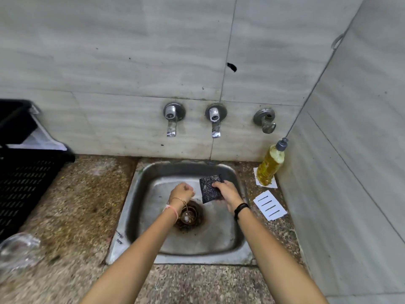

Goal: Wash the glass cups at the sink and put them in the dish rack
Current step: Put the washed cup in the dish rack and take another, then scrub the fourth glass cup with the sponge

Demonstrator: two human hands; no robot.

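Dark scrubber (pixel 210 188) gripped by right hand (pixel 228 195); left hand (pixel 181 192) fisted, perhaps empty.

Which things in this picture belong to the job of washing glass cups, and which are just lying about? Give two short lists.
Belong to the job:
scrubbing pad, held in the right hand
sink
two taps
soap bottle
glassware on the counter
black rack

Lying about:
white slotted card
paper under the bottle
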